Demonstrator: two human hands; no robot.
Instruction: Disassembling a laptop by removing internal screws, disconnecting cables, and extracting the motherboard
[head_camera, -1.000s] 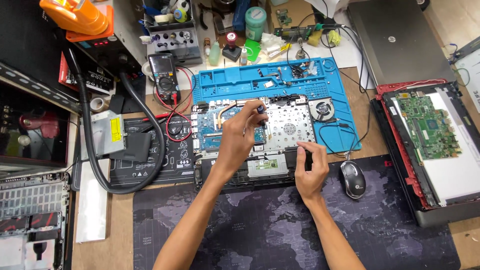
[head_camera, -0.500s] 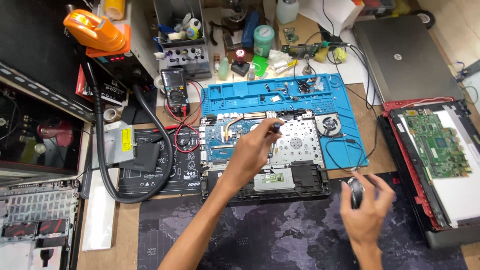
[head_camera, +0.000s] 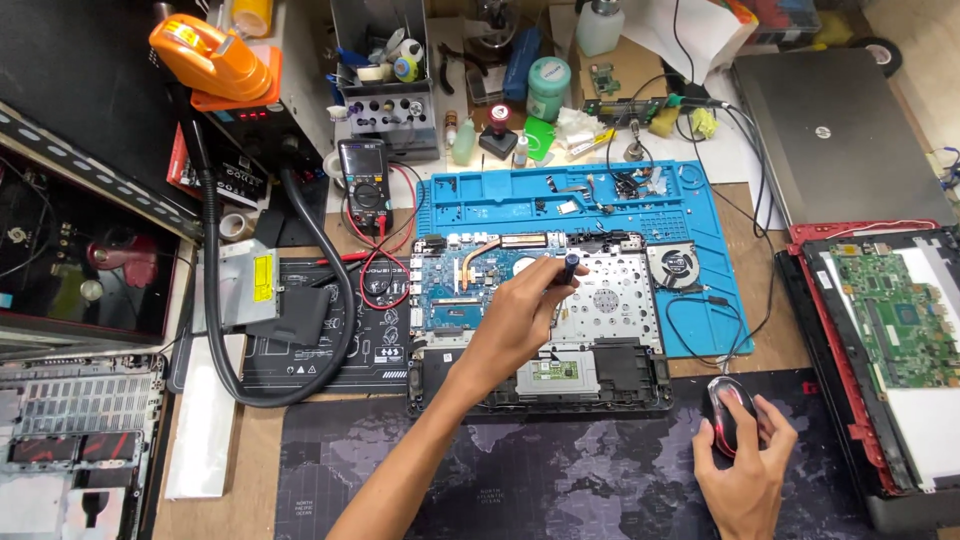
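My left hand (head_camera: 515, 320) grips a screwdriver (head_camera: 568, 268) over the opened laptop (head_camera: 540, 320), motherboard (head_camera: 470, 285) still seated; right hand (head_camera: 745, 455) cups the mouse (head_camera: 732, 412).

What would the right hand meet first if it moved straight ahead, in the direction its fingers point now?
The right hand rests on a computer mouse, fingers pointing up the desk. Beyond the mouse, it would probably first meet the near edge of the blue work mat, where a thin black cable lies. Height is unclear.
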